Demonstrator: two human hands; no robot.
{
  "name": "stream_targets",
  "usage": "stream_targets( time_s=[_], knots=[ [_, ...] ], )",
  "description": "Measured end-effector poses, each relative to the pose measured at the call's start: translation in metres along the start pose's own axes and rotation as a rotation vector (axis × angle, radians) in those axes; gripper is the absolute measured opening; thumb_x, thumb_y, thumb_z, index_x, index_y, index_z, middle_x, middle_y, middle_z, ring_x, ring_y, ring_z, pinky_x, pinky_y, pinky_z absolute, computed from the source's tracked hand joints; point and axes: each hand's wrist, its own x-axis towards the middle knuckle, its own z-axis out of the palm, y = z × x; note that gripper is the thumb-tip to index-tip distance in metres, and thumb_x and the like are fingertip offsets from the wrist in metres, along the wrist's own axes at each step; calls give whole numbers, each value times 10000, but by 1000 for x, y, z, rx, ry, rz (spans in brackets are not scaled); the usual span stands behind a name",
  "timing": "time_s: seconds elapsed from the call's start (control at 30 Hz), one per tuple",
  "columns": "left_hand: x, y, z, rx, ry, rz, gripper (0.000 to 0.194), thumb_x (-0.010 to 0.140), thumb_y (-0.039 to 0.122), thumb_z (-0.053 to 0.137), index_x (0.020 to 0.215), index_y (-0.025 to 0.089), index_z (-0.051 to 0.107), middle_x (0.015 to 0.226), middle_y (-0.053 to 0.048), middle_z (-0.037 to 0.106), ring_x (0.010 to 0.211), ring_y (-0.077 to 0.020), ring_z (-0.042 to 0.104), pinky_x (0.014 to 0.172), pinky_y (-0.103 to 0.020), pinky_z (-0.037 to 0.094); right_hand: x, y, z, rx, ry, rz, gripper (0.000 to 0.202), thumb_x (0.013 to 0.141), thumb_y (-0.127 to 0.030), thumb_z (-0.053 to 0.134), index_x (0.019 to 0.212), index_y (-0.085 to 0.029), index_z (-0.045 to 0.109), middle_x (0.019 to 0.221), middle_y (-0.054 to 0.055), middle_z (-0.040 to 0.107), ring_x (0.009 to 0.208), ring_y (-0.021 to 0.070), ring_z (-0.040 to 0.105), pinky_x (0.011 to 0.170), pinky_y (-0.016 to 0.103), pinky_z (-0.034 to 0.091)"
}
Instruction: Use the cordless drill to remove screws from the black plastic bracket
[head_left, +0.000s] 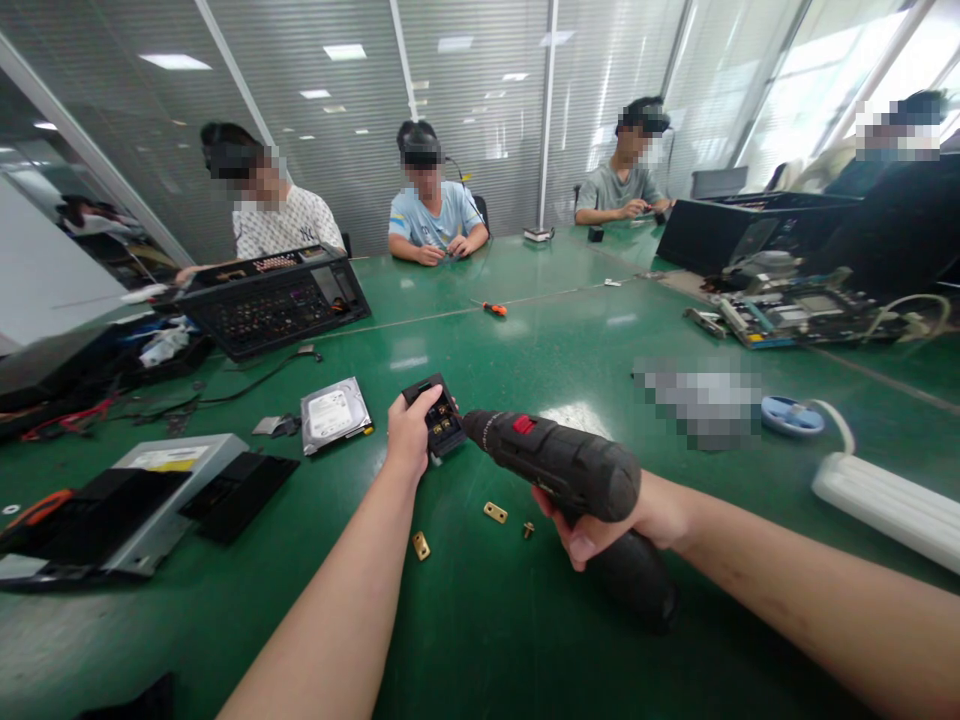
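My left hand [411, 428] is closed around a small black block [444, 432] with brass-coloured terminals inside, its thumb across the top. In my right hand [592, 535] is a black cordless drill [562, 455], its fingers wrapped round the grip. The drill's chuck points left, close to the block's right side; whether its bit touches a terminal cannot be seen. On the green table below lie two brass plates with holes, one plate [495, 512] near the middle and another plate [421, 546] nearer me. A brass screw [529, 530] sits beside them.
A hard drive [335, 415] and an optical drive [135, 510] lie to the left. Farther off are a computer case [277, 305], an orange screwdriver [494, 309] and circuit boards [810, 310]. At right is a white power strip [892, 500]. Several people sit around the table.
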Motion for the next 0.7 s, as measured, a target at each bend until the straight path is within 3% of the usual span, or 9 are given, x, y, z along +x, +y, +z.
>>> stream_targets(
  time_s=[0.27,0.47,0.7],
  knots=[
    [-1,0,0,16,-10,-6,464,627,489,907,875,157,700,783,-79,761,726,-277,764,724,-414,632,-2,-4,5,-3,8,5,653,507,-236,1052,1055,-158,705,705,-18,742,577,182,737,532,255,575],
    [-1,0,0,24,-23,1,458,647,495,897,898,161,707,775,-69,751,742,-281,768,739,-422,635,-5,-16,10,14,-26,9,966,560,-172,1036,1436,-194,629,726,-37,748,598,179,740,562,269,603],
    [-1,1,2,37,-13,4,451,652,492,887,894,160,702,770,-80,764,733,-276,765,724,-411,637,-2,-14,10,1,-64,7,983,592,-196,1029,1468,-178,582,717,-36,748,570,165,721,551,248,575]
  ],
)
